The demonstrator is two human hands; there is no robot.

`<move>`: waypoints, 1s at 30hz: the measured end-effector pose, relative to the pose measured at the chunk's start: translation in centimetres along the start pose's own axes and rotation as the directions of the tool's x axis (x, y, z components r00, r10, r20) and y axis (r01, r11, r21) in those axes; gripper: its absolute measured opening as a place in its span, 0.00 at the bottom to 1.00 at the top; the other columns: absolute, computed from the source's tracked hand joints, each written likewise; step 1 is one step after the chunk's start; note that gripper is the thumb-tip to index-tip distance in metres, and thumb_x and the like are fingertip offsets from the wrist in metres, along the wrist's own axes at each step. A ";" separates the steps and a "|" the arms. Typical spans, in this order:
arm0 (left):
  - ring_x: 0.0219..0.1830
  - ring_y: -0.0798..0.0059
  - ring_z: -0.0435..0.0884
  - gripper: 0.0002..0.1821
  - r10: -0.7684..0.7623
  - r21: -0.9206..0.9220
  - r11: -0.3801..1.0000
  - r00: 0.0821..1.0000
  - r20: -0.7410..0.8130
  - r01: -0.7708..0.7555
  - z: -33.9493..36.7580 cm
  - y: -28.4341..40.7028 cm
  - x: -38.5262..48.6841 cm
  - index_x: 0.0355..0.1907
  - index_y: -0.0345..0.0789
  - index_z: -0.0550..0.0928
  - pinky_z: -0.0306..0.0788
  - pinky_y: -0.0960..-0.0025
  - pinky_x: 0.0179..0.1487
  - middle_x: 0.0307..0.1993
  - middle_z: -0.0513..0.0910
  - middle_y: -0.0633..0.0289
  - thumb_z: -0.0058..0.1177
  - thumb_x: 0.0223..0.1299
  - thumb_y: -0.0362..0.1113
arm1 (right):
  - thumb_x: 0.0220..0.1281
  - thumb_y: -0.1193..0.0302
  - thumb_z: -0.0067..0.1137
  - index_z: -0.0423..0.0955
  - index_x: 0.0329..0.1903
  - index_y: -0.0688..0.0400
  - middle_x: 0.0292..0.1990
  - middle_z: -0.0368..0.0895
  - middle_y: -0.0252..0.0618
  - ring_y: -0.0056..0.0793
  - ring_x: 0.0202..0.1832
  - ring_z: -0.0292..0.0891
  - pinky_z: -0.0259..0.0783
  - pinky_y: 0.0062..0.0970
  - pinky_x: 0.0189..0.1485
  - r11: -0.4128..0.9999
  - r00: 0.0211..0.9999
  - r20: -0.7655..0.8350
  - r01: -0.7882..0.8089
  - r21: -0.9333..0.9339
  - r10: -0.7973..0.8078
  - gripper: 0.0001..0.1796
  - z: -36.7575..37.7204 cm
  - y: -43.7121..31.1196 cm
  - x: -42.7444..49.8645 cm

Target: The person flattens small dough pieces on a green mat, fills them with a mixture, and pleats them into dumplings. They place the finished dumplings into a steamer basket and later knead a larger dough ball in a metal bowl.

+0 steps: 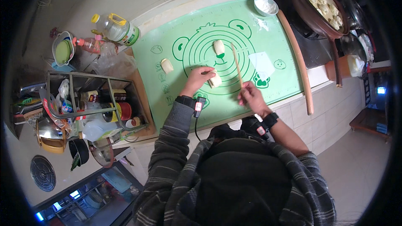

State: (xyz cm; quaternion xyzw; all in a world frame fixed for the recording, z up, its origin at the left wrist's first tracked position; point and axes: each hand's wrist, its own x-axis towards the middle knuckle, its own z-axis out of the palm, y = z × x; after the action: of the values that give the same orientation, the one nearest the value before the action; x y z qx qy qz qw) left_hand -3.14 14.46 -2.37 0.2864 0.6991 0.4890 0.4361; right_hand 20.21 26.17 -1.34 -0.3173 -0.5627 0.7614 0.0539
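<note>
My left hand (200,78) rests its fingertips on the upper left end of a folded dough piece (215,79) on the green silicone mat (163,110) with a printed bear face. In my right hand (251,97) is a thin wooden chopstick (236,62), pointing away from me and held just right of that dough. Another dough piece (219,47) lies near the middle of the bear print, and one more dough piece (167,66) lies further left. A white dough scraper (261,65) lies flat right of the chopstick.
A long wooden rolling pin (296,59) lies along the mat's right edge. Beyond it stands a large pan (317,12) of shaped buns. A bowl of flour (266,5) sits at the mat's far right corner. An oil bottle (119,29) and a metal rack (91,108) with bottles stand at left.
</note>
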 end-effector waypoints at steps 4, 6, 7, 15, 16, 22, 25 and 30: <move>0.42 0.82 0.77 0.18 -0.036 0.052 0.998 0.999 0.013 0.035 -0.5 0.4 -0.2 0.49 0.29 0.80 0.68 0.78 0.49 0.41 0.83 0.64 0.58 0.57 0.36 | 0.71 0.71 0.39 0.58 0.49 0.60 0.28 0.75 0.38 0.23 0.23 0.75 0.73 0.22 0.26 0.992 0.991 0.076 -0.109 -0.061 0.114 0.09 3.5 0.2 -0.7; 0.43 0.82 0.77 0.18 -0.041 0.084 0.996 0.999 0.028 0.039 -0.6 0.4 -0.3 0.49 0.29 0.80 0.68 0.78 0.50 0.41 0.83 0.64 0.57 0.58 0.37 | 0.70 0.71 0.39 0.58 0.50 0.60 0.28 0.75 0.38 0.24 0.23 0.75 0.74 0.23 0.27 0.990 0.984 0.109 -0.132 -0.057 0.138 0.10 4.5 0.3 -0.6; 0.43 0.82 0.77 0.18 -0.039 0.110 0.993 0.999 0.031 0.035 -0.6 0.4 -0.4 0.49 0.29 0.80 0.68 0.78 0.50 0.41 0.83 0.64 0.56 0.59 0.38 | 0.70 0.71 0.38 0.57 0.50 0.60 0.28 0.75 0.39 0.25 0.24 0.75 0.74 0.23 0.27 0.989 0.983 0.117 -0.137 -0.062 0.144 0.10 4.8 0.4 -0.5; 0.39 0.80 0.77 0.21 0.046 -0.075 0.996 0.999 -0.017 -0.048 -1.2 -1.3 -0.4 0.54 0.32 0.76 0.71 0.76 0.44 0.38 0.81 0.64 0.55 0.59 0.36 | 0.70 0.70 0.39 0.57 0.50 0.62 0.27 0.75 0.40 0.27 0.23 0.76 0.74 0.24 0.27 0.968 0.968 0.119 -0.204 -0.146 0.222 0.11 6.3 0.7 0.3; 0.38 0.80 0.77 0.22 0.059 -0.123 0.990 0.997 -0.055 -0.066 -1.3 -1.5 -0.5 0.55 0.33 0.75 0.71 0.76 0.42 0.37 0.81 0.63 0.55 0.58 0.35 | 0.70 0.69 0.39 0.57 0.50 0.62 0.26 0.75 0.39 0.26 0.23 0.76 0.74 0.24 0.26 0.964 0.969 0.109 -0.199 -0.178 0.221 0.12 6.4 0.6 0.2; 0.37 0.79 0.77 0.18 0.080 -0.080 0.992 0.984 -0.159 -0.094 -2.2 -1.9 -0.1 0.53 0.31 0.72 0.74 0.77 0.40 0.39 0.78 0.61 0.52 0.61 0.32 | 0.69 0.69 0.43 0.61 0.47 0.63 0.24 0.77 0.42 0.30 0.22 0.78 0.75 0.27 0.24 0.890 0.997 0.012 -0.059 -0.452 0.072 0.11 7.2 -0.1 -0.4; 0.34 0.80 0.78 0.15 0.046 -0.037 0.998 0.990 -0.135 -0.052 -2.5 -1.9 -0.3 0.49 0.31 0.74 0.74 0.76 0.38 0.36 0.78 0.63 0.52 0.61 0.33 | 0.68 0.70 0.45 0.62 0.46 0.64 0.24 0.77 0.45 0.33 0.22 0.78 0.76 0.30 0.24 0.867 1.000 -0.015 -0.020 -0.499 0.014 0.11 7.7 -0.3 -0.5; 0.28 0.82 0.77 0.12 -0.045 -0.109 0.993 0.994 -0.103 0.034 -1.6 -2.1 -1.4 0.46 0.31 0.76 0.74 0.77 0.35 0.32 0.79 0.65 0.52 0.61 0.33 | 0.67 0.70 0.46 0.62 0.45 0.66 0.24 0.77 0.45 0.31 0.21 0.78 0.75 0.27 0.23 0.894 0.992 -0.050 -0.123 -0.431 0.112 0.12 7.9 -0.7 -0.3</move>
State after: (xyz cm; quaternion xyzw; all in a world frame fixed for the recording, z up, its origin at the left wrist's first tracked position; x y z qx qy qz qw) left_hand -3.84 11.88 -3.61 0.2223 0.6994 0.5315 0.4229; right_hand 15.98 19.83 0.75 -0.3640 -0.6969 0.6153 -0.0572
